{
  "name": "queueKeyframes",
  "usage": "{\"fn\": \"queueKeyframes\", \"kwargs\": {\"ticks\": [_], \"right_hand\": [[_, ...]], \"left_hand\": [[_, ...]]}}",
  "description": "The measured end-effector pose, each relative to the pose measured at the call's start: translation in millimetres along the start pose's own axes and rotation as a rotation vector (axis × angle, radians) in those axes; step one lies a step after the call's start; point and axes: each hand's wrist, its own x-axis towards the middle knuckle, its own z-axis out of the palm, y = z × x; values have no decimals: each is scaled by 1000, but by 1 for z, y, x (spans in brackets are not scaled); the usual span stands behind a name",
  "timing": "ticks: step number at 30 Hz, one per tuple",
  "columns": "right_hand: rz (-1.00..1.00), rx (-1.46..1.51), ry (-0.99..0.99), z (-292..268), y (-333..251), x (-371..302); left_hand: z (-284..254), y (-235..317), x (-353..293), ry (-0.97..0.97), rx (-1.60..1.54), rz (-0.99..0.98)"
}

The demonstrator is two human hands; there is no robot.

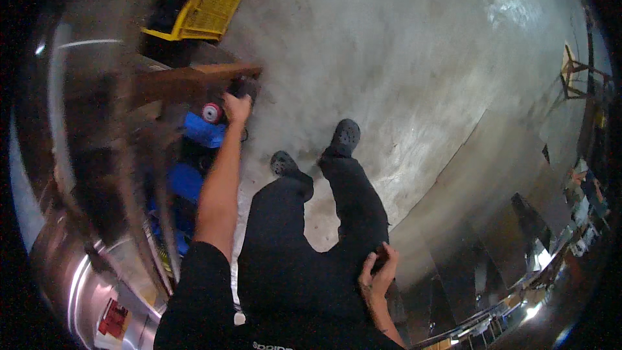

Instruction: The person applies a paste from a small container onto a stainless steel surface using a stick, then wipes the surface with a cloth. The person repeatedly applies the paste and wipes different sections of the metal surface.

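Observation:
My left arm stretches forward, and my left hand point(238, 109) is closed on a dark object point(245, 87) at the end of a brown wooden beam point(194, 74). What kind of thing it is cannot be made out. Just left of that hand sits a round red-and-white part point(211, 113), above a blue piece of equipment point(205, 131). My right hand point(380, 273) hangs beside my right thigh, fingers loosely bent and thumb apart, with nothing seen in it.
A yellow plastic crate point(210, 1) stands at the far left beyond the beam. Blurred upright bars point(133, 175) and a shiny metal drum point(129, 317) line the left side. Dark flat sheets point(463, 259) lie on the right; a wooden frame point(573, 78) stands farther off. Grey floor point(389, 58) spreads ahead.

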Motion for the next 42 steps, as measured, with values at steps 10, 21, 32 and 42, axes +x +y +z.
{"fn": "queueKeyframes", "kwargs": {"ticks": [10, 21, 32, 42], "right_hand": [[-229, 79, -274, -20, -29, 33], [-621, 170, -258, -70, -54, 101], [-869, 188, -219, -108, -189, 166], [-788, 310, -1080, -135, -292, -48]], "left_hand": [[-267, 113, -394, -230, -289, 250], [-502, -64, -253, 844, -205, 2], [-515, -30, -284, 872, -257, 177], [-499, -14, -567, 403, -999, 143]]}}
